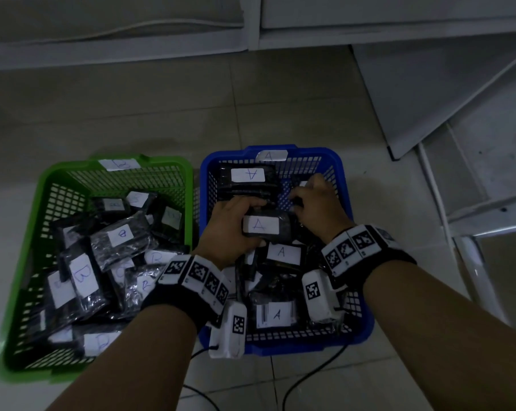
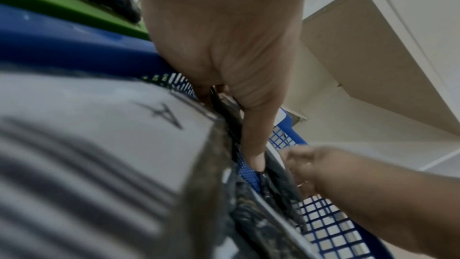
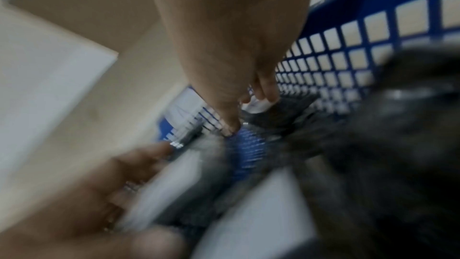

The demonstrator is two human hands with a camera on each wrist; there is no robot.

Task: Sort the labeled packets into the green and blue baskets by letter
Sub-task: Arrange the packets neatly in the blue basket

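Note:
Both hands are inside the blue basket, which is tagged A and holds several black packets with white A labels. My left hand grips one black A packet from its left end, fingers over the top edge and thumb underneath. In the left wrist view that A packet fills the lower left under my left hand. My right hand reaches to the far right of the basket and pinches another dark packet by its white label. The green basket, tagged B, holds several B packets.
The baskets sit side by side on a pale tiled floor. White shelving runs along the back, and a white metal frame leans at the right. Black cables trail on the floor in front of the blue basket.

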